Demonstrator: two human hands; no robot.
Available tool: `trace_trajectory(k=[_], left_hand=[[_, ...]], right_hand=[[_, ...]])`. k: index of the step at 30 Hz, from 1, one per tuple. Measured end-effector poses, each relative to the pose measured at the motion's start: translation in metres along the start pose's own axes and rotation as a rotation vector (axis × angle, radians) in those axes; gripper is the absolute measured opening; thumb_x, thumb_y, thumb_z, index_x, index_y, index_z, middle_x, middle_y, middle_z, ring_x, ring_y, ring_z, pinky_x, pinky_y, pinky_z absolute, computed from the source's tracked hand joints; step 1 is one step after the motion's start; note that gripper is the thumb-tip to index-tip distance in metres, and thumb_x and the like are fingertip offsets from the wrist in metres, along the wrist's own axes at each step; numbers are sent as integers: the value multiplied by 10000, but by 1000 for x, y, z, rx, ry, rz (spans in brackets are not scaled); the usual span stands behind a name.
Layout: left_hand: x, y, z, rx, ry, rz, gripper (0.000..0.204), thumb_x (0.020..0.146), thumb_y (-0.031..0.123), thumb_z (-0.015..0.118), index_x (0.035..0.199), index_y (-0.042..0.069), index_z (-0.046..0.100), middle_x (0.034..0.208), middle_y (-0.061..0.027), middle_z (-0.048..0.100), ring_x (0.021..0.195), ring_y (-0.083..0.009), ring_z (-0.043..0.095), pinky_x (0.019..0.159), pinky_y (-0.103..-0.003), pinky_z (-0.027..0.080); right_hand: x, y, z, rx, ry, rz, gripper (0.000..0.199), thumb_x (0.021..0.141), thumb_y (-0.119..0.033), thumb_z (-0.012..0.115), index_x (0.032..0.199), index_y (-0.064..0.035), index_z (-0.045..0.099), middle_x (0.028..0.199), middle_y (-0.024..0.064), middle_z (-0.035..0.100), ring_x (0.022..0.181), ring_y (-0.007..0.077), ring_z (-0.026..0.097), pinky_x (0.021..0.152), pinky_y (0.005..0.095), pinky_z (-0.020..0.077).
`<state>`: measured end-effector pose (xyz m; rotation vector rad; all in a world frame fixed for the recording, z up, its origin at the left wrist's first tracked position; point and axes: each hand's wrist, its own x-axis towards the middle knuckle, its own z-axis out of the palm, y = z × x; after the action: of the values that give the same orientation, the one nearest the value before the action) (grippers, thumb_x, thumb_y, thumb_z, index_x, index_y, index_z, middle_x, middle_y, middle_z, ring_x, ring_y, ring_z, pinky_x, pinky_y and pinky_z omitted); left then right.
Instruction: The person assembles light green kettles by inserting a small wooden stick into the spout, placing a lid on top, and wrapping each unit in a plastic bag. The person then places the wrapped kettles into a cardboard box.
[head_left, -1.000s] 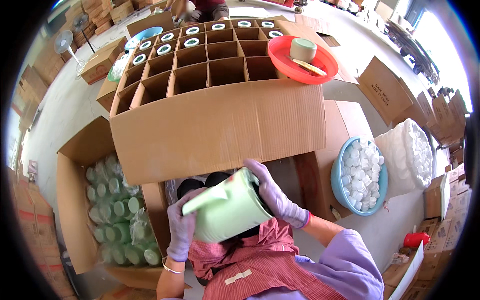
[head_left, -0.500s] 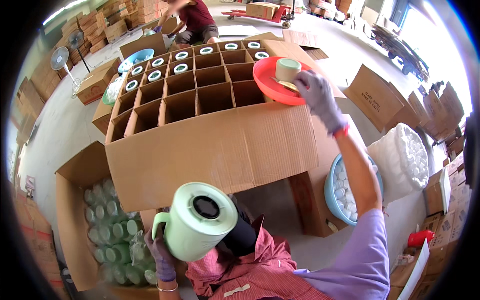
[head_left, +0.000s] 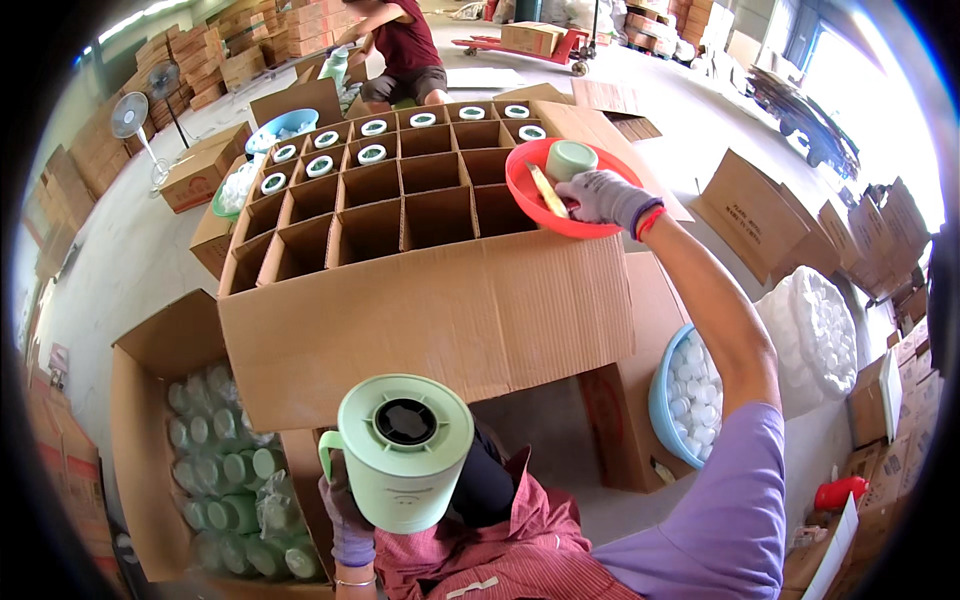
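Note:
My left hand (head_left: 349, 522), gloved, holds a mint green jug (head_left: 410, 490) upright by its handle side, low down in front of me. A round dark opening sits in the middle of the jug's top. My right hand (head_left: 604, 196), also gloved, reaches into a red basin (head_left: 522, 166) on the far right corner of a divided carton (head_left: 430, 325). Its fingers bend down against the basin's inside; whatever they grip is hidden. Beside them lie a yellow-handled, knife-like tool (head_left: 545, 190) and a pale green cup-like piece (head_left: 571, 160).
Round white-and-green tops (head_left: 371, 154) show in several carton compartments. An open box (head_left: 150, 440) of wrapped green pieces stands at left. At right are a blue basin (head_left: 660, 395) of white caps and a white bag (head_left: 815, 340). Another person (head_left: 400, 50) sits beyond the carton.
My right hand has moved left and lower into the red basin. My left hand has turned the jug more upright, showing its front. The person beyond now lifts a pale green object.

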<state>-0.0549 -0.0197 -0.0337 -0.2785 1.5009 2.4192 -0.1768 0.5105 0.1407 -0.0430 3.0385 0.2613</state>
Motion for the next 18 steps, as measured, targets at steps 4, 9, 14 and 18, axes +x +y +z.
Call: trace_trajectory(k=[4, 9, 14, 18], left_hand=[[-1, -5, 9, 234, -8, 141, 441, 1013, 425, 515, 1072, 7, 643, 910, -50, 694, 766, -130, 657, 658, -290, 529], [-8, 11, 22, 203, -52, 96, 429, 1019, 406, 507, 1097, 6, 641, 909, -46, 698, 770, -125, 659, 661, -288, 530], [-8, 16, 17, 514, -145, 243, 428, 1034, 388, 478, 1136, 4, 636, 921, -43, 707, 790, -119, 666, 676, -292, 540], [-7, -3, -10, 7, -69, -35, 409, 1043, 364, 463, 1177, 13, 624, 953, -50, 709, 813, -137, 682, 711, -300, 561]], right_hand=[[5, -25, -11, -44, -33, -46, 245, 769, -242, 635, 999, -169, 676, 950, 117, 699, 924, 323, 668, 772, 439, 520], [9, -17, -14, -46, 127, 122, 340, 692, -257, 664, 1022, -176, 683, 957, 118, 697, 944, 324, 668, 786, 462, 519], [-9, -30, -54, -226, -81, 131, 327, 694, -222, 679, 1011, -152, 717, 924, 126, 708, 916, 313, 681, 760, 474, 522], [-29, -68, -86, -213, -108, 114, 259, 748, -109, 663, 1004, -83, 693, 879, 139, 707, 861, 318, 690, 735, 400, 525]])
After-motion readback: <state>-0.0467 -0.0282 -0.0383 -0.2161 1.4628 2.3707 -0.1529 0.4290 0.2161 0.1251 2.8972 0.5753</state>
